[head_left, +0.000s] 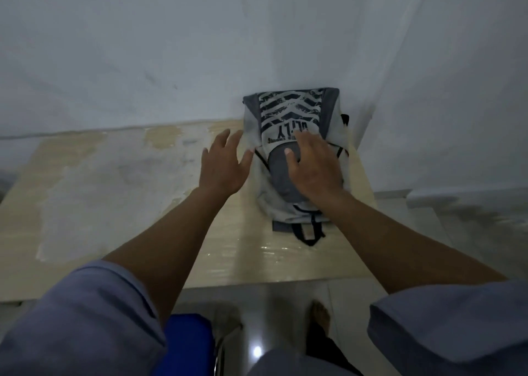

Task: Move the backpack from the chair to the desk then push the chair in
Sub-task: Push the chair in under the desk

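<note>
A grey and white backpack (pixel 288 118) with dark zigzag stripes lies on the desk (pixel 114 204) at its far right, its far end leaning against the wall. My right hand (pixel 313 167) rests flat on the backpack's dark front pocket, fingers spread. My left hand (pixel 223 165) hovers open just left of the backpack, thumb close to its side. The blue chair seat (pixel 185 344) shows at the bottom edge, below the desk's front edge, with a chrome frame beside it.
A white wall rises right behind the desk. The desk's pale top is worn and patchy on the left. Glossy floor tiles (pixel 428 232) lie to the right and below. My bare foot (pixel 321 315) stands near the chair.
</note>
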A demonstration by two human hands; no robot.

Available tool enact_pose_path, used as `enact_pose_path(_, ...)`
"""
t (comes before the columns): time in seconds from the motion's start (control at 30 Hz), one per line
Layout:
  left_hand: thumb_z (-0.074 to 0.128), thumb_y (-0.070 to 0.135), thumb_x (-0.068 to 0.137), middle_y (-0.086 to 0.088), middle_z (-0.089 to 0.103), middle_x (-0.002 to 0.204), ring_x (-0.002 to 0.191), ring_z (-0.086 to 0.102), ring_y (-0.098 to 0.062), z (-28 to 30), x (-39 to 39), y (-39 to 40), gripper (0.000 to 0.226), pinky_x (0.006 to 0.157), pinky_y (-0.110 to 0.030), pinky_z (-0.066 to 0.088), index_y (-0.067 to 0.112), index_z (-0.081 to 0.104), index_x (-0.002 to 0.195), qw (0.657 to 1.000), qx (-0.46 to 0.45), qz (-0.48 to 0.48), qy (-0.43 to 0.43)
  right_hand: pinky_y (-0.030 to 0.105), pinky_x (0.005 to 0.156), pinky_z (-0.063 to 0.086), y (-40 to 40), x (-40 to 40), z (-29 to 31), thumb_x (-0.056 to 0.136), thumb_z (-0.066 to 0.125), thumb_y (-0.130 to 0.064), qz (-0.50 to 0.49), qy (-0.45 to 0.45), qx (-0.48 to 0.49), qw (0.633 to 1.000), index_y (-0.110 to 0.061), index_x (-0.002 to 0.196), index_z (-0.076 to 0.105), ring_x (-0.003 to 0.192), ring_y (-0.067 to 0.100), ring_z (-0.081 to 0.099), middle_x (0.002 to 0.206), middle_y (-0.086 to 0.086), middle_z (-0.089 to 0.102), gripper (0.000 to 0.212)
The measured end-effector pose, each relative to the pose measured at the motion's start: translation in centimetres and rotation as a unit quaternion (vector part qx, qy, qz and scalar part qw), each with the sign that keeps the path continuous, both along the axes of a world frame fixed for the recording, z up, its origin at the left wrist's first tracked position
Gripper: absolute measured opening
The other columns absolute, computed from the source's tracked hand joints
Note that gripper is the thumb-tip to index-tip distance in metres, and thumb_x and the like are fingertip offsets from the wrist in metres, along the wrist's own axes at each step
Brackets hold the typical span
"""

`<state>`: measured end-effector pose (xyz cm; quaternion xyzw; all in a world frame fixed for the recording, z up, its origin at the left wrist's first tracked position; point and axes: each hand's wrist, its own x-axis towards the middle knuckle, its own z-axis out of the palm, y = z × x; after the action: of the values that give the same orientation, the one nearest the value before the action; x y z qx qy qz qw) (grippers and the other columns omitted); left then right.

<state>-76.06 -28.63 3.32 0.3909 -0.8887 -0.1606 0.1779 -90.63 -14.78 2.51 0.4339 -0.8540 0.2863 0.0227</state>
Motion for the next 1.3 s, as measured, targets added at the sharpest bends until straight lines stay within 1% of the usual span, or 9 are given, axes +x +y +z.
enact_pose_path(0.1, 0.046, 0.048, 0.101, -0.012, 0.035, 0.160, 0.149, 0.030, -0.029, 1.2, 5.2, 1.1, 0.058, 0.117, -0.060, 0.026, 0.021, 0.041, 0.152, 0.999, -0.035, 0.001, -0.014, 0.056, 0.112, 0.037, 0.7, 4.8, 0.8, 0.100, 0.051, -0.033, 0.010, 0.012, -0.002, 1.000, -0.009, 0.145, 0.050, 0.138, 0.033, 0.047, 0.146, 0.016, 0.054, 0.051)
enact_pose_path(0.27, 0.046, 0.048, 0.101, -0.011, 0.036, 0.160, 0.149, 0.031, -0.029, 2.6, 13.6, 2.9, 0.058, 0.115, -0.061, 0.027, 0.020, 0.042, 0.151, 0.997, -0.072, 0.015, -0.027, 0.058, 0.104, 0.043, 1.6, 12.0, 1.7, 0.097, 0.049, -0.033, 0.044, 0.031, -0.015, 0.998, -0.010, 0.139, 0.052, 0.135, 0.032, 0.049, 0.141, 0.013, 0.058, 0.048)
enact_pose_path(0.43, 0.045, 0.047, 0.102, -0.010, 0.036, 0.160, 0.149, 0.031, -0.029, 2.7, 21.0, 6.1, 0.057, 0.117, -0.061, 0.025, 0.021, 0.041, 0.152, 0.995, -0.077, 0.044, -0.038, 0.058, 0.110, 0.036, 3.2, 17.7, 2.0, 0.100, 0.047, -0.036, 0.079, 0.036, 0.005, 0.996, -0.013, 0.146, 0.047, 0.140, 0.030, 0.044, 0.148, 0.011, 0.051, 0.051)
enact_pose_path(0.6, 0.044, 0.048, 0.102, -0.007, 0.033, 0.162, 0.150, 0.030, -0.027, 2.3, 28.1, 10.6, 0.056, 0.120, -0.059, 0.020, 0.024, 0.039, 0.153, 0.993, -0.066, 0.080, -0.051, 0.055, 0.115, 0.033, 6.4, 24.0, 1.6, 0.101, 0.048, -0.037, 0.109, 0.039, 0.013, 0.993, -0.015, 0.149, 0.044, 0.143, 0.031, 0.040, 0.153, 0.012, 0.048, 0.053)
enact_pose_path(0.7, 0.043, 0.048, 0.103, -0.007, 0.031, 0.163, 0.151, 0.028, -0.027, 1.7, 32.3, 13.5, 0.057, 0.121, -0.058, 0.018, 0.023, 0.038, 0.154, 0.994, -0.054, 0.075, -0.058, 0.054, 0.116, 0.031, 9.2, 27.9, 0.8, 0.101, 0.047, -0.038, 0.117, 0.022, 0.013, 0.993, -0.016, 0.150, 0.044, 0.144, 0.030, 0.039, 0.154, 0.012, 0.047, 0.054)
enact_pose_path(0.9, 0.045, 0.046, 0.102, -0.008, 0.030, 0.163, 0.150, 0.028, -0.027, 0.6, 39.4, 19.4, 0.057, 0.120, -0.060, 0.019, 0.023, 0.038, 0.154, 0.995, -0.027, 0.065, -0.068, 0.056, 0.114, 0.034, 14.5, 35.5, -0.8, 0.099, 0.052, -0.036, 0.125, 0.002, 0.025, 0.992, -0.014, 0.148, 0.047, 0.141, 0.033, 0.043, 0.151, 0.015, 0.050, 0.054)
enact_pose_path(1.0, 0.045, 0.047, 0.101, -0.009, 0.031, 0.162, 0.149, 0.031, -0.027, 0.4, 42.9, 20.9, 0.058, 0.120, -0.059, 0.020, 0.022, 0.038, 0.153, 0.996, -0.020, 0.060, -0.065, 0.055, 0.114, 0.035, 16.3, 39.2, -0.9, 0.099, 0.053, -0.035, 0.128, 0.005, 0.024, 0.991, -0.014, 0.148, 0.047, 0.141, 0.032, 0.044, 0.150, 0.013, 0.051, 0.054)
enact_pose_path(1.13, 0.044, 0.047, 0.101, -0.006, 0.031, 0.162, 0.149, 0.030, -0.026, -0.8, 47.6, 22.1, 0.057, 0.120, -0.060, 0.018, 0.023, 0.038, 0.153, 0.997, -0.004, 0.043, -0.060, 0.052, 0.115, 0.034, 18.0, 44.3, -1.3, 0.101, 0.048, -0.039, 0.127, 0.004, 0.045, 0.991, -0.016, 0.150, 0.044, 0.143, 0.029, 0.041, 0.152, 0.010, 0.049, 0.054)
enact_pose_path(1.3, 0.044, 0.048, 0.102, -0.006, 0.028, 0.164, 0.153, 0.021, -0.024, -3.4, 54.8, 24.0, 0.059, 0.122, -0.058, 0.016, 0.024, 0.036, 0.155, 0.996, 0.029, 0.022, -0.085, 0.054, 0.118, 0.031, 20.5, 51.6, -2.7, 0.102, 0.047, -0.040, 0.121, -0.042, 0.044, 0.991, -0.020, 0.152, 0.040, 0.147, 0.025, 0.036, 0.154, 0.007, 0.047, 0.054)
